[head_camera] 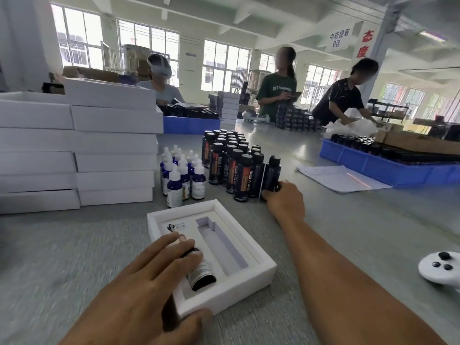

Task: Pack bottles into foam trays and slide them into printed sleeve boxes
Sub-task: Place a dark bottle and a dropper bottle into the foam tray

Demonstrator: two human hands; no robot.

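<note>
A white foam tray (pixel 258 267) lies on the grey table in front of me. My left hand (pixel 149 285) presses a small dark bottle (pixel 201 275) flat into the tray's left slot, with the thumb at the tray's near edge. The long right slot (pixel 224 247) holds nothing. My right hand (pixel 283 197) reaches forward and grips a tall black bottle (pixel 272 174) at the near right corner of a cluster of black bottles (pixel 229 155). Small blue dropper bottles (pixel 183 174) with white caps stand left of that cluster.
Stacks of white boxes (pixel 79 148) fill the left side. A blue bin (pixel 388 168) of dark bottles and a sheet of paper (pixel 341 178) lie to the right. A white controller (pixel 440 267) sits at the right edge. Three people work at the far end.
</note>
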